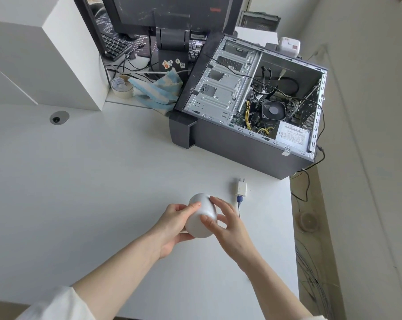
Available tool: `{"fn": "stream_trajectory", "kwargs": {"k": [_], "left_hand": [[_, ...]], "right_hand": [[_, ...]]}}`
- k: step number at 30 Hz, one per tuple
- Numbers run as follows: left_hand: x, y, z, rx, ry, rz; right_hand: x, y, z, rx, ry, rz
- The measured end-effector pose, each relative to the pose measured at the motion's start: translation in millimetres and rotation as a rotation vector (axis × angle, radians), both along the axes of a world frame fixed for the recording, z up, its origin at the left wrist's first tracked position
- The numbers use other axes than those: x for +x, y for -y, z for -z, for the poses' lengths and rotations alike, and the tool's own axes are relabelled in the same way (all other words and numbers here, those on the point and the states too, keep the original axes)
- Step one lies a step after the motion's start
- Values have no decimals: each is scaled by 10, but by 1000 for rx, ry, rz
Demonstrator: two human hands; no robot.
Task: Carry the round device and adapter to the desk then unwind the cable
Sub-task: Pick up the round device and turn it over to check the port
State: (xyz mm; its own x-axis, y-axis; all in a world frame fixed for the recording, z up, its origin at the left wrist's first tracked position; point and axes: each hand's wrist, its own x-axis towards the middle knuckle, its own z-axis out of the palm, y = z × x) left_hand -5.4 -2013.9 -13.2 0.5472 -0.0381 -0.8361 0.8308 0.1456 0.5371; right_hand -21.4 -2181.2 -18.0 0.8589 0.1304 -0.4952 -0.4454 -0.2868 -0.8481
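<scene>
The round white device (pixel 201 217) is held just above the white desk (pixel 91 181), tilted on its side. My left hand (pixel 174 225) cups it from the left and below. My right hand (pixel 227 224) presses its fingers and thumb against the right side. The white plug adapter (pixel 240 187) lies flat on the desk just beyond my right hand, prongs pointing away. A blue connector and thin white cable (pixel 239 204) run from it toward my right hand, then pass behind the fingers.
An open grey computer case (pixel 253 105) lies on its side at the desk's far right. Behind it stand a monitor (pixel 172 15), keyboard (pixel 114 45), tape roll (pixel 122 87) and blue cloth (pixel 158 91). A white box (pixel 40 56) sits far left. Desk edge runs along the right.
</scene>
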Motion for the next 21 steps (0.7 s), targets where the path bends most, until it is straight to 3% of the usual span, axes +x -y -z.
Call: {"fn": "stream_trajectory", "kwargs": {"k": [10, 21], "left_hand": [[-77, 16, -16, -51, 55, -53], [-154, 20, -22, -126, 122, -45]], "right_hand": [[132, 32, -88, 163, -192, 178], [200, 65, -143, 241, -336, 172]]}}
